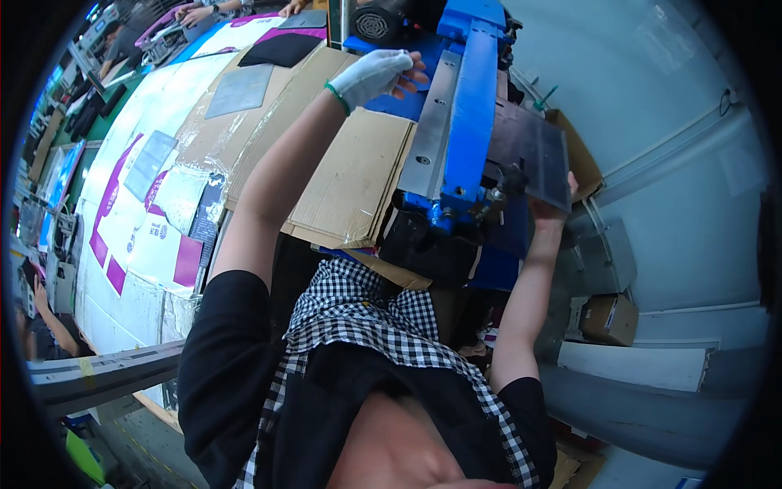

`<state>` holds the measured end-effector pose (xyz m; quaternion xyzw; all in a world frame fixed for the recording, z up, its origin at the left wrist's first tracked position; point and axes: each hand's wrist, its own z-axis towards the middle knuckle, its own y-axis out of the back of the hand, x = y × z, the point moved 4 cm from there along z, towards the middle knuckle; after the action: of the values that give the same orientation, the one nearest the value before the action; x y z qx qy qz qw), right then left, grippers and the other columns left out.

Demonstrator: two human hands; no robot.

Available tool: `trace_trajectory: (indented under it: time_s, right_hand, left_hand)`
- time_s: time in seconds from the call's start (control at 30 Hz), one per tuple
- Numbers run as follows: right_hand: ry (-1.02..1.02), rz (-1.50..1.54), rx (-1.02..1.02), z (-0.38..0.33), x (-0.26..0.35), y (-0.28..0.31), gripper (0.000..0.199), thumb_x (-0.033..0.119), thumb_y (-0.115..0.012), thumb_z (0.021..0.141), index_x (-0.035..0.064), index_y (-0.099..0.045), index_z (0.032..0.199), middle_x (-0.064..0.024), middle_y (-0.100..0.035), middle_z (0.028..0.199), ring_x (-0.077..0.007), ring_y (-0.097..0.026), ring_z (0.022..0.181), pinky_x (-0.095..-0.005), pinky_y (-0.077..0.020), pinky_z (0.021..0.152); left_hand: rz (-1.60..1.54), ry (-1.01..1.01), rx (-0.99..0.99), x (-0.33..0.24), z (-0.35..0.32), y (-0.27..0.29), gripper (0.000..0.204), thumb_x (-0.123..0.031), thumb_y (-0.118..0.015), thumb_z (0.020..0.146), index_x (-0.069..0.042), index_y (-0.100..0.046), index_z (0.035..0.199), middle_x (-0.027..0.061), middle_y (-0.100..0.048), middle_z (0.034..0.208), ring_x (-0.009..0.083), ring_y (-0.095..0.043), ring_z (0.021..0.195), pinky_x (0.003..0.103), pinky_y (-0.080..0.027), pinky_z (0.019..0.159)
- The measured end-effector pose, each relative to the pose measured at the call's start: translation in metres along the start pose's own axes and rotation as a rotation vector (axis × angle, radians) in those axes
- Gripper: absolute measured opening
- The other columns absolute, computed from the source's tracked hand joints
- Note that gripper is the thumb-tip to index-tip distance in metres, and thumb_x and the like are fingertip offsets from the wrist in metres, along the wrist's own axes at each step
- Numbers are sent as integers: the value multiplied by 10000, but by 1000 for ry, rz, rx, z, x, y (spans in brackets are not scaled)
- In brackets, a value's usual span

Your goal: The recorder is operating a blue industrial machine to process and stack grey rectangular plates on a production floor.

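Observation:
A blue machine (471, 114) with a long upright beam and a metal bar (432, 122) along its left side stands in front of me. My left hand (383, 75), in a white glove with a green cuff and bare fingertips, is left of the metal bar near its far end. Its fingers are apart and slightly bent, and I see nothing in them. On the machine's right, my right hand (557, 204) grips the near corner of a grey translucent sheet (542, 155). The sheet's left part runs behind the machine's fittings.
Flattened cardboard (350, 179) covers the bench left of the machine. Farther left lies a white and purple printed sheet (147, 236) with thin grey plates (238, 90) and a black cloth-like piece (281, 50) nearby. A cardboard box (609, 318) stands at right by the wall. Co-workers' hands show at upper left.

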<state>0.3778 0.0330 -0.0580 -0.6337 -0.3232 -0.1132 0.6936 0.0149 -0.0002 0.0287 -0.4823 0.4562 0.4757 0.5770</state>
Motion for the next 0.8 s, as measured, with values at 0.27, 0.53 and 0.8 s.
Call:
trace_trajectory:
  time_s: [0.27,0.53,0.8]
  right_hand:
    - [-91,-427,-118,19,-34,-4,619,605,-393,839,79,-562,1118,-60,-624,968,-182,-595,857,-282,-443,726]
    - [90,-659,-353,26,-29,-16,612,595,-493,810,51,-568,1080,-49,-599,855,-97,-547,709,-215,-420,605]
    - [170,-504,-176,26,-10,-37,447,427,-539,858,38,-551,1078,-29,-574,832,-56,-496,645,-177,-364,520]
  left_hand:
    - [122,300,-226,50,-6,8,509,-446,-571,827,36,-576,992,138,-635,897,209,-597,681,249,-495,607]
    - [-180,280,-258,34,-33,34,614,-455,-646,769,43,-537,1110,216,-572,1104,297,-607,913,331,-482,817]
    - [-11,25,-454,-41,-68,86,530,-297,-646,800,34,-484,1181,211,-532,1164,312,-565,1006,333,-371,974]
